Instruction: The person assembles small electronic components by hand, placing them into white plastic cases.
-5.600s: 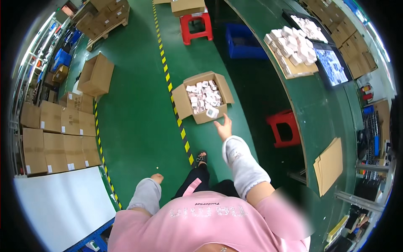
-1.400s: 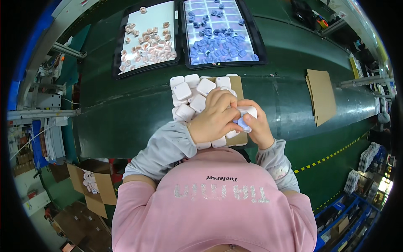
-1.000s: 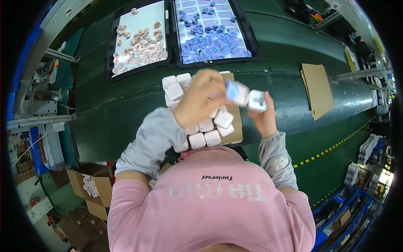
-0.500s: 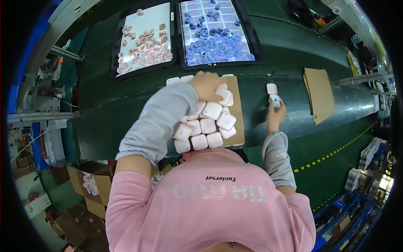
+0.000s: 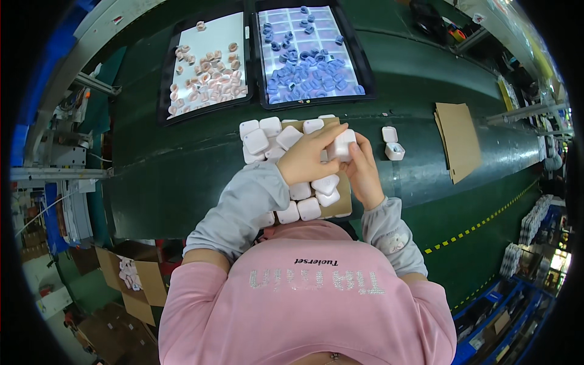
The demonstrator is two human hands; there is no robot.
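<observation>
Both of my hands meet over a heap of small white square cases (image 5: 289, 212). My left hand (image 5: 307, 155) and my right hand (image 5: 364, 173) grip one white case (image 5: 344, 145) between them, with fingers on its two sides. It looks closed. More cases lie loosely piled on a brown cardboard sheet (image 5: 344, 204), partly hidden under my left hand and forearm. Just right of my right hand, an open white case (image 5: 395, 151) stands on the green table, lid raised, with something small and bluish inside.
Two black-rimmed trays stand at the back: one holds beige ring-like pieces (image 5: 210, 79), the other blue ones (image 5: 310, 76). Flat cardboard sheets (image 5: 460, 143) lie at the right on the green table (image 5: 152, 182). An open carton (image 5: 149, 283) stands low at the left.
My right hand has left the open case and moved left to join my left hand. One white case is now lifted off the heap between both hands.
</observation>
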